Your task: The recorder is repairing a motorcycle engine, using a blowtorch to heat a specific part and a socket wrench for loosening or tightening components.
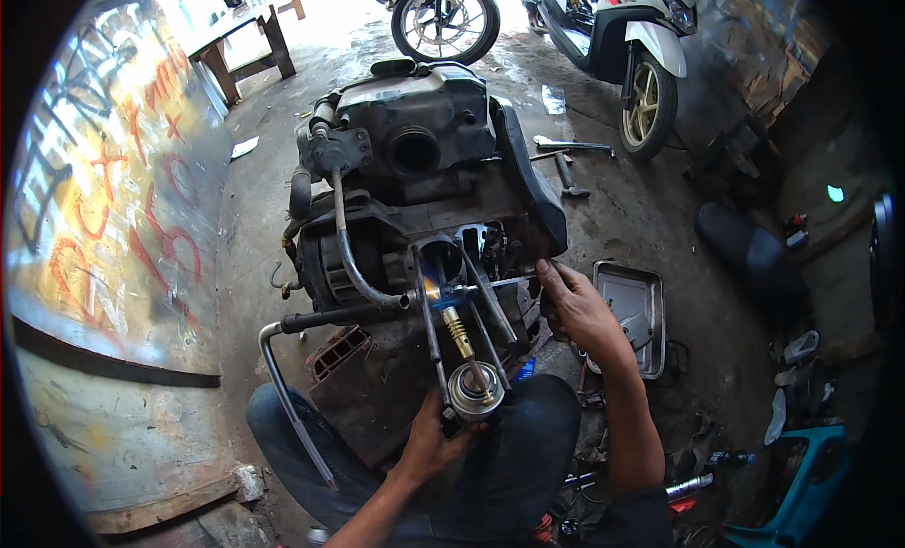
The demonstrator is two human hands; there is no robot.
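My left hand (436,440) grips a gas canister torch (476,392) low between my knees, its brass nozzle (457,331) aimed up at the engine's opened front (443,260). An orange and blue flame (434,289) shows among the long metal studs there. My right hand (580,303) is closed on a thin metal rod (509,282) that reaches horizontally toward the flame. The engine (349,265) sits in front of me with a black airbox (396,114) on top and a curved metal pipe (349,246) down its left side.
A metal tray (641,289) lies right of the engine, with a hammer (570,180) and wrench farther back. Two motorbikes (641,86) and a wooden bench (240,43) stand behind. A painted wall (113,190) is at left; a seat (745,256) and turquoise plastic part (792,491) are at right.
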